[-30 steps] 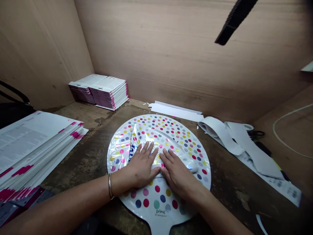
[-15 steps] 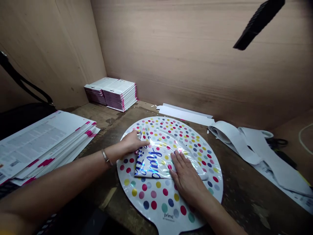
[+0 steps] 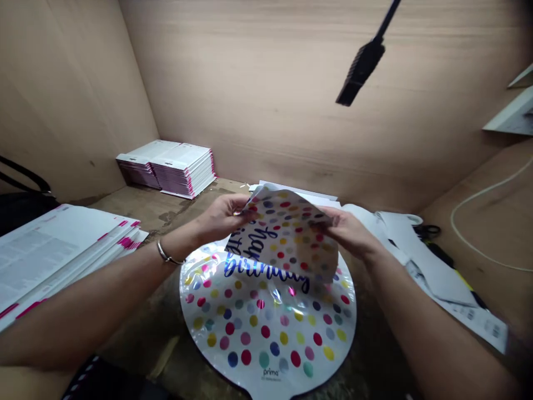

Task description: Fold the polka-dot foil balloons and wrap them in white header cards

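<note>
A flat, round foil balloon (image 3: 260,319), white with coloured dots, lies on the table, its neck toward me. Blue "birthday" lettering crosses its upper half. Raised over its far part is a folded foil balloon (image 3: 287,236) with the same dots and blue letters, partly blurred. My left hand (image 3: 225,214) grips the left edge of the folded one, thumb on top. At the opposite edge my right hand (image 3: 350,228) is closed on it too, with some fingertips hidden behind the foil.
Printed cards (image 3: 54,239) are piled at the left, and more card stacks (image 3: 166,166) stand by the back wall. Paper strips (image 3: 433,261) and black-handled scissors (image 3: 428,230) lie at the right. A black strap end (image 3: 360,72) hangs above.
The folded balloon has risen off the flat one and tilted up. My right hand has gone from lying flat on it to gripping its right edge. The view has shifted slightly right.
</note>
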